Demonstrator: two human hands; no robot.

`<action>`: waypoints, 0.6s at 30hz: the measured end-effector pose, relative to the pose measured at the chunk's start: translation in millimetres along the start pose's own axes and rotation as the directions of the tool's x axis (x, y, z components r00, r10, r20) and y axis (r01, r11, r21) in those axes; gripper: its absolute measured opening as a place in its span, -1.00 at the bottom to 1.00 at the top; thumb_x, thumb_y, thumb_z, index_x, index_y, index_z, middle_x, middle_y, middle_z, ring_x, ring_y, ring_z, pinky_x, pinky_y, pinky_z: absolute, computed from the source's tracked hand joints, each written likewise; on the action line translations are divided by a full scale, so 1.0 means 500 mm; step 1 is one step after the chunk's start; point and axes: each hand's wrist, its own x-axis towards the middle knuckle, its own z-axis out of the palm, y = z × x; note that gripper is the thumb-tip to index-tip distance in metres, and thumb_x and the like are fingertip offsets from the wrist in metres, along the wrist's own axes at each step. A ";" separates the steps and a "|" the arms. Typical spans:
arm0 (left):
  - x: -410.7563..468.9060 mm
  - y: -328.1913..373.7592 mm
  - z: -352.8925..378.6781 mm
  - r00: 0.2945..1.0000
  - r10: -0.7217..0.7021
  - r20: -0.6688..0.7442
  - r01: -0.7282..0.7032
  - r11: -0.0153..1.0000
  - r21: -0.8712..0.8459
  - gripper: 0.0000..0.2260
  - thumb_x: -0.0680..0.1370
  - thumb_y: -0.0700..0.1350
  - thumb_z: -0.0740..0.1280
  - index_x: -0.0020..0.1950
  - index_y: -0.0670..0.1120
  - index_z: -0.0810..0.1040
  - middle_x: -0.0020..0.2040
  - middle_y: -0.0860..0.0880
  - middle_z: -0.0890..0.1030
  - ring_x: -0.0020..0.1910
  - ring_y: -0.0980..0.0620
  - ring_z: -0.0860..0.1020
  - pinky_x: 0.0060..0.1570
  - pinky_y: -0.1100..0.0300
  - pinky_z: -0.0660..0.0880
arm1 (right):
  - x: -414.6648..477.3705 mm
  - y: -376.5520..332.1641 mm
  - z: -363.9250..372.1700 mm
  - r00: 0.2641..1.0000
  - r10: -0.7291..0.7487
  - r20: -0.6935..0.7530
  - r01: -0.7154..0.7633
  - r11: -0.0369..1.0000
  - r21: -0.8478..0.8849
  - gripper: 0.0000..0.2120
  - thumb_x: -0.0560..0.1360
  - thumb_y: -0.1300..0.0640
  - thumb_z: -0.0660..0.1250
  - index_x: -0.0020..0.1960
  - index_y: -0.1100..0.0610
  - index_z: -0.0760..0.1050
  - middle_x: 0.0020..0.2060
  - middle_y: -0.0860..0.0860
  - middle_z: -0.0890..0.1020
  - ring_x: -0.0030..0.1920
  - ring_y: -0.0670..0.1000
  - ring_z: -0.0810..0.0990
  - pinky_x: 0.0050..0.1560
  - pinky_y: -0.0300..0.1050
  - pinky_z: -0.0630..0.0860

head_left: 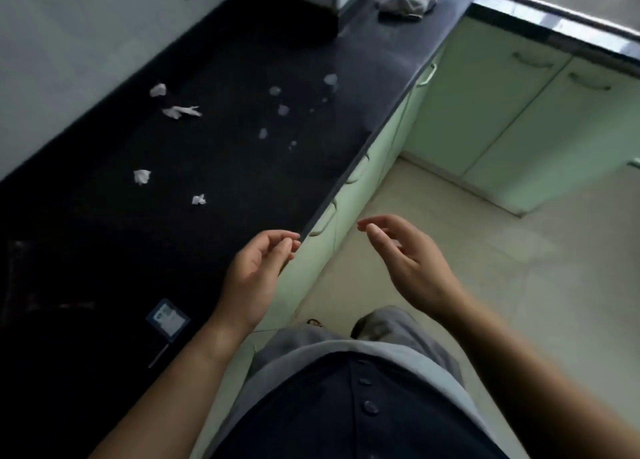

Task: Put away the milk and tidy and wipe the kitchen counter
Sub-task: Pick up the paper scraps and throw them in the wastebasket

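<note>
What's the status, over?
Left hand, right hand open, empty. Scraps, spills on counter. Cloth at far end. Nothing blocking.

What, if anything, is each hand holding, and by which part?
Nothing. The left hand and the right hand are both empty, fingers loosely curled, near the counter edge.

Nothing here can be read. A small blue-edged card (168, 320) lies on the dark desk (225, 167) near its front edge. It carries a pale label with a few dark marks, but they are too blurred to make out as letters, numbers or a brand.
</note>
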 end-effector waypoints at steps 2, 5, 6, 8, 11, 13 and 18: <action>0.024 -0.005 -0.016 0.996 -0.037 -0.079 0.036 0.999 -0.014 -0.84 0.58 -0.12 0.21 0.01 -0.01 0.59 -0.02 0.02 0.64 -0.05 0.17 0.59 -0.14 0.47 0.43 | 0.055 -0.003 0.011 0.996 0.003 0.085 -0.005 1.000 0.030 -0.55 0.44 -0.27 0.06 0.14 -0.06 0.50 0.05 -0.21 0.58 0.05 -0.30 0.51 -0.09 -0.47 0.44; 0.060 -0.016 -0.035 0.975 -0.096 -0.200 0.086 0.995 -0.057 -0.84 0.58 -0.11 0.22 0.02 -0.02 0.59 -0.02 0.03 0.64 -0.04 0.19 0.59 -0.14 0.47 0.43 | 0.146 -0.001 0.026 0.977 0.010 0.214 -0.020 0.999 0.042 -0.60 0.47 -0.22 0.09 0.13 -0.05 0.52 0.04 -0.18 0.60 0.04 -0.27 0.53 -0.05 -0.38 0.47; 0.072 -0.020 -0.040 0.963 -0.114 -0.244 0.099 0.993 -0.070 -0.85 0.58 -0.10 0.22 0.02 -0.02 0.59 -0.03 0.03 0.64 -0.05 0.20 0.59 -0.14 0.47 0.43 | 0.180 -0.002 0.031 0.964 0.006 0.264 -0.014 0.999 0.030 -0.62 0.48 -0.21 0.11 0.12 -0.05 0.52 0.02 -0.18 0.61 0.03 -0.28 0.54 -0.06 -0.39 0.47; 0.100 -0.028 -0.048 0.929 -0.152 -0.337 0.126 0.987 -0.100 -0.85 0.58 -0.10 0.22 0.03 -0.03 0.59 -0.04 0.04 0.64 -0.06 0.22 0.59 -0.14 0.48 0.43 | 0.253 -0.008 0.042 0.931 -0.021 0.365 0.020 1.000 0.007 -0.69 0.51 -0.17 0.14 0.10 -0.07 0.52 -0.02 -0.18 0.61 0.00 -0.28 0.54 -0.11 -0.45 0.44; 0.147 -0.041 -0.056 0.856 -0.226 -0.465 0.167 0.972 -0.165 -0.86 0.58 -0.11 0.22 0.00 -0.03 0.58 -0.05 0.03 0.63 -0.11 0.27 0.58 -0.16 0.47 0.43 | 0.364 -0.029 0.065 0.850 -0.059 0.524 0.082 0.996 -0.022 -0.76 0.53 -0.13 0.17 0.07 -0.09 0.53 -0.06 -0.19 0.62 -0.05 -0.31 0.54 -0.16 -0.51 0.41; 0.183 -0.058 -0.068 0.797 -0.270 -0.541 0.217 0.963 -0.160 -0.89 0.57 -0.08 0.24 -0.03 0.03 0.57 -0.05 0.05 0.62 -0.08 0.25 0.57 -0.11 0.44 0.43 | 0.431 -0.047 0.085 0.783 -0.076 0.618 0.136 0.989 -0.051 -0.79 0.53 -0.14 0.18 0.05 -0.12 0.52 -0.06 -0.22 0.61 -0.05 -0.33 0.53 -0.16 -0.53 0.40; 0.253 -0.134 -0.130 0.599 -0.271 -0.753 0.385 0.923 -0.026 -0.88 0.55 -0.03 0.27 0.02 0.01 0.56 -0.01 0.10 0.61 -0.02 0.17 0.55 -0.13 0.47 0.36 | 0.563 -0.075 0.183 0.596 -0.136 0.791 0.323 0.943 -0.082 -0.79 0.51 -0.11 0.21 0.07 -0.07 0.51 -0.04 -0.19 0.58 -0.04 -0.30 0.53 -0.13 -0.47 0.46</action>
